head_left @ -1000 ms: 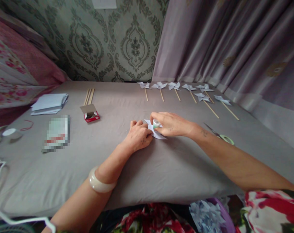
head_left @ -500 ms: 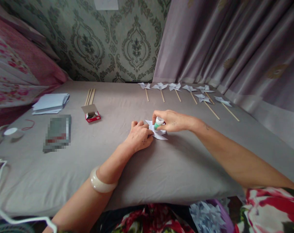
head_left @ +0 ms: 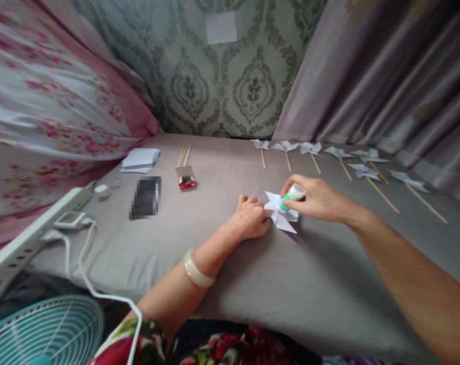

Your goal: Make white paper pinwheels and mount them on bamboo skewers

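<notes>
My right hand [head_left: 321, 198] is closed round a green and white glue stick [head_left: 286, 204], tilted with its lower end against the middle of a white paper pinwheel [head_left: 286, 223]. Fingers curled, my left hand [head_left: 250, 219] holds the left edge of that pinwheel down on the grey cloth. Its fingertips are partly hidden. At the back right, several finished pinwheels [head_left: 311, 148] on thin wooden sticks lie in a loose row.
Left of my hands lie a small red box [head_left: 186, 185], wooden sticks [head_left: 184, 155], a stack of white paper [head_left: 140, 160] and a dark blurred-out flat object [head_left: 145, 197]. A power strip [head_left: 28, 241] with cables lies at the left edge, above a fan [head_left: 43, 329].
My view has swung left, bringing the power strip and fan into sight. The glue stick leans more to the right now, still on the pinwheel. My left hand keeps its place on the paper.
</notes>
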Tool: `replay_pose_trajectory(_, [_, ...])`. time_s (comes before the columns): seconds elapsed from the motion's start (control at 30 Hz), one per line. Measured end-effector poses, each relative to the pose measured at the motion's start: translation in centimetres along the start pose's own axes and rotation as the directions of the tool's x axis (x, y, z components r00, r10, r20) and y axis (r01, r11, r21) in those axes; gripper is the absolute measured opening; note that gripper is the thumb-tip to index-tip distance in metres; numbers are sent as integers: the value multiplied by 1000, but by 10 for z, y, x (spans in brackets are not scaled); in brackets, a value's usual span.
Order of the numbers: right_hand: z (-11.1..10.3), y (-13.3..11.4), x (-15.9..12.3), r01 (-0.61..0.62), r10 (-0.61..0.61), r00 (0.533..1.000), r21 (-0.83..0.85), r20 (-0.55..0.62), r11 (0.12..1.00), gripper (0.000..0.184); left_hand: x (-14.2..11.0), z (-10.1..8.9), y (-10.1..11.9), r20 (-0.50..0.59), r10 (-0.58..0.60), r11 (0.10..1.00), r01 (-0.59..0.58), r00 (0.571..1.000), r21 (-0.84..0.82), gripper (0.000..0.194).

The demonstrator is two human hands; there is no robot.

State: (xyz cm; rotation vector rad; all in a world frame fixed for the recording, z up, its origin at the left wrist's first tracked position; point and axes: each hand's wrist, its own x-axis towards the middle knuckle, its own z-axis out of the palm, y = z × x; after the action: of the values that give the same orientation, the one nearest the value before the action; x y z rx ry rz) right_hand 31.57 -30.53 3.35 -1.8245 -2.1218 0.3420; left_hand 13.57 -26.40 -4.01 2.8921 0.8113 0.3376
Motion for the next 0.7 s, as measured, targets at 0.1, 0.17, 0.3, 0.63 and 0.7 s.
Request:
replay_pose_trajectory(0.1, [6,16,-7,-108,159,969,252,-191,962,17,0,0,-2,2,-3,1000,4,1000,-5,23])
replay_pose_trajectory(0.17, [12,25,-12,-160,256,942,379,-218,911,13,0,-5,-2,-6,-5,1000,4,1000,-31,21])
replay_pose_trajectory(0.3, [21,29,-20,-170,281,938,433,-205,885,17,-3,-28,-3,-60,-55,990,46,997,-132,23])
replay_pose_trajectory(0.63, [18,-1,-33,-15,64,974,219,-218,976,20,-109,-74,-114,-325,-709,642,764,626,71,36])
replay_pose_trajectory(0.7, [21,-2,-34,3,44,973,203,-227,979,19,-138,-71,-137,-294,-803,498,855,518,146,43])
